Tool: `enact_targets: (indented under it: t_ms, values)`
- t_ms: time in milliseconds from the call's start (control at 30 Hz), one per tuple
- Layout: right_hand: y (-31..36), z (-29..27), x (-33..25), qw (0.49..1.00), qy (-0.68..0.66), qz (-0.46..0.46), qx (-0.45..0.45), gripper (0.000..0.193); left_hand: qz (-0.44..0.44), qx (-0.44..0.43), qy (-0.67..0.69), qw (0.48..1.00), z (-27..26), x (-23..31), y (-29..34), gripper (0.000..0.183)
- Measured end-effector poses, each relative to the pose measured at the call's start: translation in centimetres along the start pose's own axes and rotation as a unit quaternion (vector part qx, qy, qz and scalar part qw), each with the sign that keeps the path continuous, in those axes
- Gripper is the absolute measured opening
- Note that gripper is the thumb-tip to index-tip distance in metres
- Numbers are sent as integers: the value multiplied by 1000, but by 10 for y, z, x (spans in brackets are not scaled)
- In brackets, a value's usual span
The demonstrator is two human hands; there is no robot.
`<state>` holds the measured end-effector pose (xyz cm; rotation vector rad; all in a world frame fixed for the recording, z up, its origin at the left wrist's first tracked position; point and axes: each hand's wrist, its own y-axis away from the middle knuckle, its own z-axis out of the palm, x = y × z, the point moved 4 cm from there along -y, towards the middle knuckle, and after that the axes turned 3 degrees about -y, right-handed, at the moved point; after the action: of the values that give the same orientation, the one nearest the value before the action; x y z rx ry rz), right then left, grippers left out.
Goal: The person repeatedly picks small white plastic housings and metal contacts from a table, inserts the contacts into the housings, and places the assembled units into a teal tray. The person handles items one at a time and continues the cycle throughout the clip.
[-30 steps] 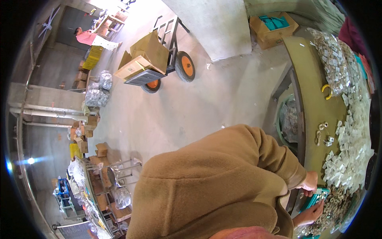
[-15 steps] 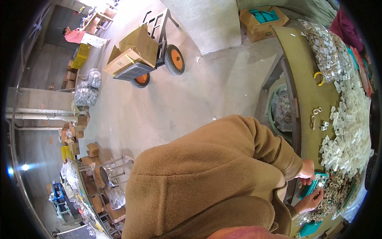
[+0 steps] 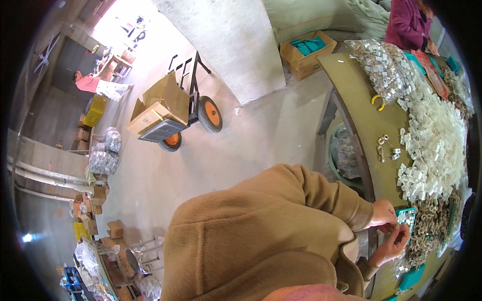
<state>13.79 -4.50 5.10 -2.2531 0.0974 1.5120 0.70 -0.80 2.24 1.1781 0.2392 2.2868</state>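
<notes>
My left hand (image 3: 383, 215) is at the near edge of the table, its thumb and fingers pinched together over a teal tray (image 3: 412, 212) that holds small shiny pieces. My right hand (image 3: 393, 247) comes in from below, fingertips pinched and meeting those of the left. Whatever sits between the fingertips is too small to make out. Just beyond the tray lies a heap of small brownish metal parts (image 3: 431, 226). A second teal tray (image 3: 412, 277) rests past my right hand.
A big pile of small white tagged pieces (image 3: 434, 145) covers the table's far side. A yellow curved object (image 3: 378, 102) and small metal rings (image 3: 384, 140) lie nearer. A co-worker in purple (image 3: 407, 25) stands at the far end. A hand truck (image 3: 193, 95) carries an open carton (image 3: 165, 100).
My two hands have come together, fingertips now meeting at the tray. The whole view has shifted, showing more of the co-worker at the table's far end.
</notes>
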Motion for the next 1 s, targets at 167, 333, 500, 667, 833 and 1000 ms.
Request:
enact_targets:
  t_ms: [167,333,500,667,833,1000]
  values:
    - [10,-1,-18,985,137,-104,29,12,-2,-26,-9,1000,4,-9,6,13]
    - [16,-2,-26,974,172,-144,10,10,25,-38,-18,999,5,-21,1,13]
    - [23,-9,-21,972,178,-152,-41,10,104,-40,-106,988,4,-27,7,25]
    - [26,-26,-17,987,121,-89,-61,9,163,-36,-274,947,7,-20,26,24]
    - [29,-43,-8,996,-77,32,15,22,94,-157,-196,963,23,-21,23,30]
    - [34,-35,1,903,-413,122,-16,48,64,-196,-126,970,33,-24,17,30]
